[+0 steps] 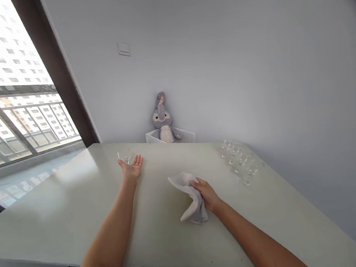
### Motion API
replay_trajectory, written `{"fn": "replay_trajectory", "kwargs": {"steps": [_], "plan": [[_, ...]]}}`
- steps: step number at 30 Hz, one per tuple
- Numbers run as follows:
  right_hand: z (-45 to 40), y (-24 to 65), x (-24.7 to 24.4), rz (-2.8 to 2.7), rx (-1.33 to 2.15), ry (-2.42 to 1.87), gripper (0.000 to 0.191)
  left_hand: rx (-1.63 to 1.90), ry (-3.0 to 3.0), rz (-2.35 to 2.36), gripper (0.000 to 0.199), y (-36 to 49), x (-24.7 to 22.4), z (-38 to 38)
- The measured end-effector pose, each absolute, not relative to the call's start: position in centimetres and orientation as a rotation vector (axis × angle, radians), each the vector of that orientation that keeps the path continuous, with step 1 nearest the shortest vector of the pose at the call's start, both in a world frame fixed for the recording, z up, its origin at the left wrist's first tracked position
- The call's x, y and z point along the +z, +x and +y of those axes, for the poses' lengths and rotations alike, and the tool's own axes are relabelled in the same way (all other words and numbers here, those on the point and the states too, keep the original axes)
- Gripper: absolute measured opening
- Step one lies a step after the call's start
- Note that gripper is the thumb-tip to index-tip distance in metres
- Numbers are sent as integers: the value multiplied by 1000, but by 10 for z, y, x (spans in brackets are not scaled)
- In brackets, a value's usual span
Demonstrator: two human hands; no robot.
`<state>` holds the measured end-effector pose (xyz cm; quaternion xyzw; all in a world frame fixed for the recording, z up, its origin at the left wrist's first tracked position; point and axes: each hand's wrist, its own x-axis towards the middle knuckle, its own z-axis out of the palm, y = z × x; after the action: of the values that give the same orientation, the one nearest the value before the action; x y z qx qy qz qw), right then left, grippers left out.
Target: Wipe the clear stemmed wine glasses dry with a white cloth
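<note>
My left hand point(131, 167) is stretched out over the far left part of the table, palm up and fingers spread. Just beyond its thumb stands a clear glass point(124, 155); whether the hand touches it I cannot tell. Over the middle of the table my right hand point(205, 192) grips a white cloth point(191, 196) between thumb and fingers. The cloth hangs down in folds to the left of that hand. Several clear stemmed glasses point(238, 158) stand grouped at the right side of the table.
The pale table point(162, 238) reaches back to the grey wall. Behind its far edge a grey plush rabbit point(164, 124) sits in a white perforated basket point(188, 136). A window with railings point(33, 117) is at the left, and a light switch point(123, 49) is on the wall.
</note>
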<state>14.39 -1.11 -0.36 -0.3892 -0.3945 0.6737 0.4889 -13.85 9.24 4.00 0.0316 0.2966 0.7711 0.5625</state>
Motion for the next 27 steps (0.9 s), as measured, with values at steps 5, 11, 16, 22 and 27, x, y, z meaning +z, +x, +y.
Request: {"fn": "replay_trajectory", "kwargs": {"steps": [5,11,16,22,27], "plan": [[-4,157,4,-677,1673,-937,28,1847,4,513,65,-153,43,102],[-2,158,6,-618,1472,-974,26,1802,100,627,41,-135,45,99],[-2,172,13,-837,799,-1113,28,1677,501,621,39,-67,38,73],[-16,156,14,-1512,511,-1092,45,1441,811,595,52,-3,12,26],[-33,131,15,-1624,775,-1026,51,1303,960,619,52,2,1,12]]}}
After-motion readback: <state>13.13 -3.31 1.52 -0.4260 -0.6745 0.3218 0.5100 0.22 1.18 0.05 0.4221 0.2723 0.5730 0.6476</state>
